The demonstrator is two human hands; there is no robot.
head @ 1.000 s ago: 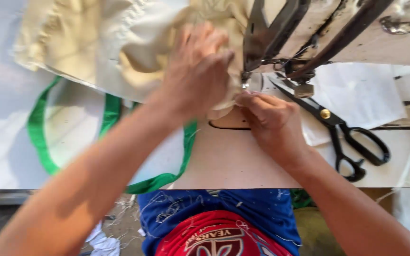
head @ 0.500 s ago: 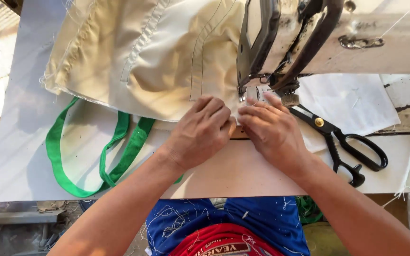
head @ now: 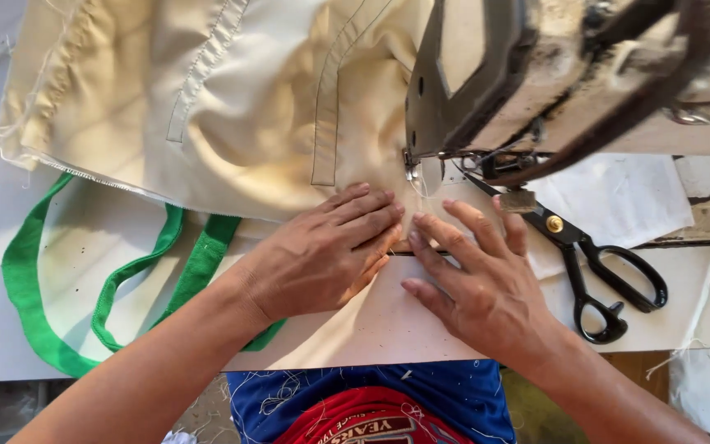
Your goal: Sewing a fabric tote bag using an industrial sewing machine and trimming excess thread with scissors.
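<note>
Warm, bright sunlight falls on the cream cloth (head: 232, 99) and the white table (head: 700, 304), both hands (head: 322, 255) look sharp, while the dark sewing machine (head: 552, 74) at the top right corner looks blurry and shadowed.

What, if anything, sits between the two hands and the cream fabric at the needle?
Nothing visible. The left hand and right hand both lie flat on the cream fabric, fingertips just short of the sewing machine's needle. The scissors lie off to the right and the green strap to the left, both clear.
</note>
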